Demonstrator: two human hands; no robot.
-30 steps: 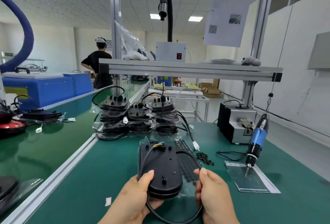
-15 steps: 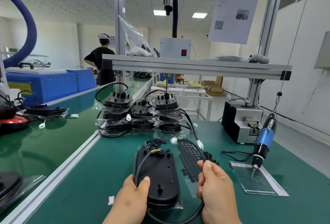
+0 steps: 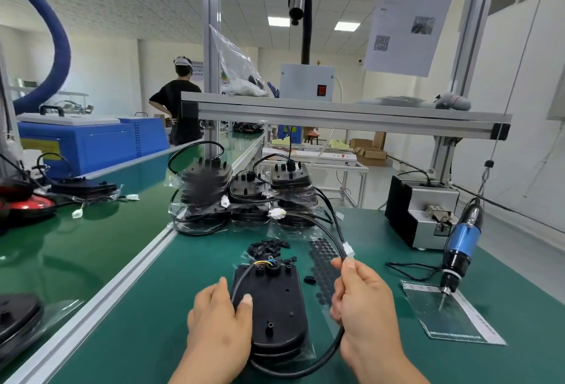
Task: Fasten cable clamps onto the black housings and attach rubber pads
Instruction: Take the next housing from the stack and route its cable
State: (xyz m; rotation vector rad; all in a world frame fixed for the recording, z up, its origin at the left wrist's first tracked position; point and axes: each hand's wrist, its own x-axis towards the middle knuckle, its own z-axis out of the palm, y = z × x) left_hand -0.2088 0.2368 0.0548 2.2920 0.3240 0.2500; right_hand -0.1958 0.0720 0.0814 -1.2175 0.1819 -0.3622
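Observation:
A black housing (image 3: pixel 275 307) lies flat on the green mat in front of me, coloured wires at its far end. My left hand (image 3: pixel 218 322) holds its left side, thumb pressed on top. My right hand (image 3: pixel 363 301) grips the housing's black cable (image 3: pixel 331 350), which loops round under the near end; the cable's white connector (image 3: pixel 348 251) sticks out above my fingers. A sheet of round black rubber pads (image 3: pixel 321 256) lies just right of the housing. A heap of small black cable clamps (image 3: pixel 269 247) sits beyond it.
Stacks of bagged black housings (image 3: pixel 244 197) stand farther back. A blue electric screwdriver (image 3: pixel 460 249) hangs at the right over a clear sheet (image 3: pixel 449 319). A grey screw feeder (image 3: pixel 419 209) sits behind it. A conveyor rail (image 3: pixel 122 279) borders the mat on the left.
The housing was set lower and flatter on the mat. My right hand has drawn the cable up, so its white connector now shows above my fingers.

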